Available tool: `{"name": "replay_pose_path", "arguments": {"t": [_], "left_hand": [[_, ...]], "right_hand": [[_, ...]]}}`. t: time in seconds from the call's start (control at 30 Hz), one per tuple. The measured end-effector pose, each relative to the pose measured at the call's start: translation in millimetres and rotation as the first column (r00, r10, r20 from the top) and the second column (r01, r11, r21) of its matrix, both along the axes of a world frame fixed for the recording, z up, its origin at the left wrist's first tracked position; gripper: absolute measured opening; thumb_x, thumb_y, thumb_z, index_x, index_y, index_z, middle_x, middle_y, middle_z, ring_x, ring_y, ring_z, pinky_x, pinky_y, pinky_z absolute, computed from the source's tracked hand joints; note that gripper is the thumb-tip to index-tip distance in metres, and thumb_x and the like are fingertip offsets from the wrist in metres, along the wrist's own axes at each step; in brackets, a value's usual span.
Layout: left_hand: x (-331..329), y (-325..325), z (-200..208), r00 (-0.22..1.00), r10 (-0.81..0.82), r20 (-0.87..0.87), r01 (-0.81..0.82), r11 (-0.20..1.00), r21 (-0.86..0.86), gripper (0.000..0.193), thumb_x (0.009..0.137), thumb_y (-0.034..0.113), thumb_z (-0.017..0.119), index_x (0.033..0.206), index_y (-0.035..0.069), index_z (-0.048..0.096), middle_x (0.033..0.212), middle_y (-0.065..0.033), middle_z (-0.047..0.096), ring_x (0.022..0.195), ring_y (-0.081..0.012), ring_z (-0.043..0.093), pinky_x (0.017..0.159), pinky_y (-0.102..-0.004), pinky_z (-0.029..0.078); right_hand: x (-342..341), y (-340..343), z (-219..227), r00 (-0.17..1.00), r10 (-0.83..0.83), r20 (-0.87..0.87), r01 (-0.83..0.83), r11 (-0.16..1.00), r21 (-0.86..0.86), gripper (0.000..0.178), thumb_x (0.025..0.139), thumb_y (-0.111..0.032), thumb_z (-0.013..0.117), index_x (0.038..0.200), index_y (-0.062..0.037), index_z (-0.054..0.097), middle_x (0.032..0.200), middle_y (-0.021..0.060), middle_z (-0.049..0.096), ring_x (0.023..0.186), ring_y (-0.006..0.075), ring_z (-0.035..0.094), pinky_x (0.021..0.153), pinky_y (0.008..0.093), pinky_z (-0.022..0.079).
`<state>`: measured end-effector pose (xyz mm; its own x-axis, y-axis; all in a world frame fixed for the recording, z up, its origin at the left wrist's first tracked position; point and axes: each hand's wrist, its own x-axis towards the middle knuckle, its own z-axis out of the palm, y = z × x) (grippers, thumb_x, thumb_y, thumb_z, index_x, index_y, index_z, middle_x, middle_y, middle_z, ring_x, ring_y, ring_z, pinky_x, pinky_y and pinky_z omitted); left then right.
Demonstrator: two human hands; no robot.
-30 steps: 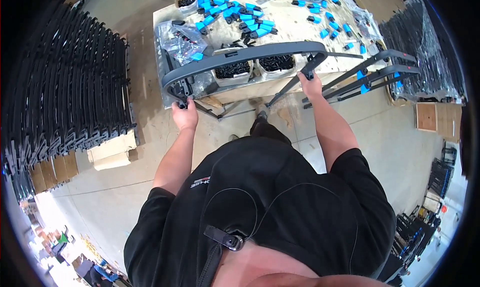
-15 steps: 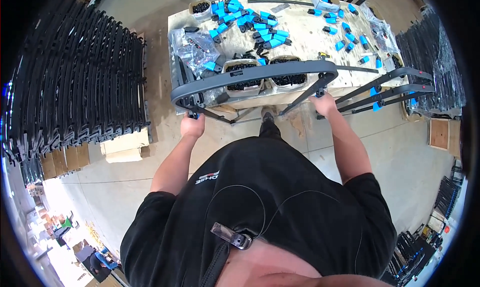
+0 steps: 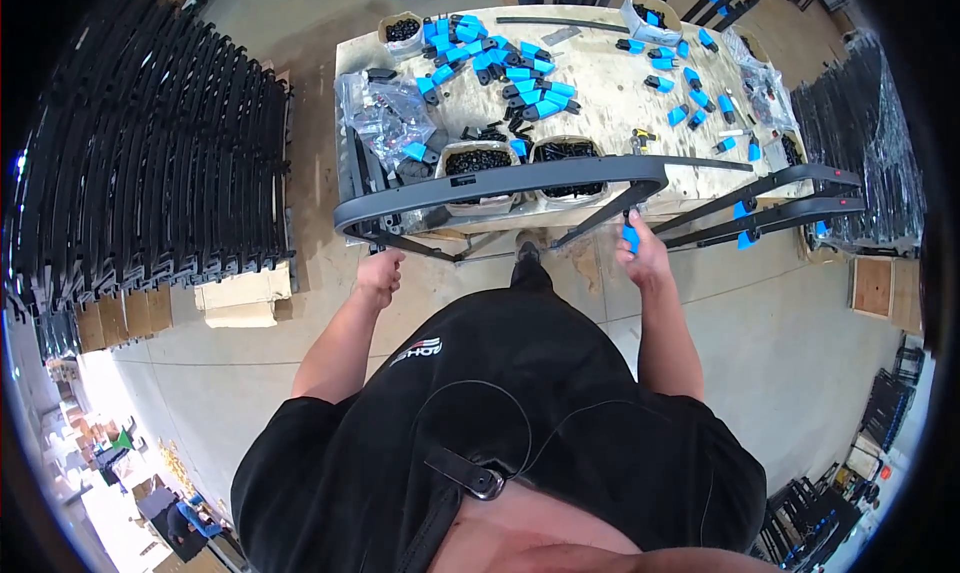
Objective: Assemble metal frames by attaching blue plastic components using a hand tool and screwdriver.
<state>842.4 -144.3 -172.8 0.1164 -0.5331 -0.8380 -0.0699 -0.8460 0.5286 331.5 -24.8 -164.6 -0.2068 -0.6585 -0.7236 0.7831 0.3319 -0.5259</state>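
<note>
A black tubular frame (image 3: 520, 177) with rounded corners stands in front of me, its top bar crossing before the workbench. My right hand (image 3: 645, 257) is closed around a blue-and-black plastic fitting (image 3: 630, 235) by the frame's right side. At the frame's left side my left hand (image 3: 380, 276) is closed, fingers curled, just below a dark part of the frame; whatever it holds is hidden. On the wooden workbench (image 3: 610, 98) lies a pile of similar blue-and-black fittings (image 3: 480, 55), with more scattered at its right.
Two boxes of small black parts (image 3: 478, 161) sit behind the frame's bar. A clear plastic bag (image 3: 385, 118) lies at the bench's left. More black frames (image 3: 790, 183) lean at the right. A tall stack of black frames (image 3: 150, 153) stands on the left. Cartons (image 3: 245, 293) lie beside it.
The frame's top bar has shifted lower and slightly left. My right hand has turned and drawn back, showing the blue fitting. My left hand has moved slightly down, its fingers now curled.
</note>
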Motion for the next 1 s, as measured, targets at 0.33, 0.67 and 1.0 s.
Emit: {"name": "replay_pose_path", "arguments": {"t": [0.33, 0.67, 1.0], "left_hand": [[35, 2, -10, 0.756, -0.090, -0.649, 0.008, 0.992, -0.129, 0.016, 0.088, 0.018, 0.072, 0.086, 0.010, 0.058, 0.075, -0.0010, 0.058, 0.055, -0.0120, 0.050, 0.047, -0.0257, 0.037], [26, -18, 61, 0.735, 0.424, -0.530, -0.158, 0.866, 0.474, 0.033, 0.091, 0.034, 0.075, 0.084, 0.008, 0.054, 0.065, 0.0017, 0.051, 0.044, -0.0050, 0.043, 0.034, -0.0162, 0.026], [19, 19, 20, 0.962, 0.056, -0.269, -0.055, 0.998, 0.014, 0.025, 0.089, 0.027, 0.074, 0.094, 0.007, 0.059, 0.069, 0.0002, 0.054, 0.049, -0.0073, 0.046, 0.039, -0.0222, 0.032]], "right_hand": [[5, -12, 39, 0.990, 0.133, -0.053, -0.128, 0.988, 0.090, 0.037, 0.102, -0.042, 0.061, 0.095, -0.0061, 0.056, 0.071, 0.0036, 0.053, 0.050, 0.0111, 0.042, 0.044, 0.0254, 0.028], [14, -12, 49, 0.979, 0.150, -0.137, -0.134, 0.984, 0.121, 0.036, 0.101, -0.042, 0.063, 0.091, -0.0089, 0.052, 0.072, 0.0015, 0.051, 0.050, 0.0090, 0.038, 0.046, 0.0243, 0.030], [9, -35, 77, 0.939, 0.285, -0.192, -0.170, 0.871, 0.460, 0.031, 0.097, -0.038, 0.069, 0.094, -0.0129, 0.052, 0.068, 0.0032, 0.049, 0.044, 0.0092, 0.036, 0.038, 0.0244, 0.023]]}}
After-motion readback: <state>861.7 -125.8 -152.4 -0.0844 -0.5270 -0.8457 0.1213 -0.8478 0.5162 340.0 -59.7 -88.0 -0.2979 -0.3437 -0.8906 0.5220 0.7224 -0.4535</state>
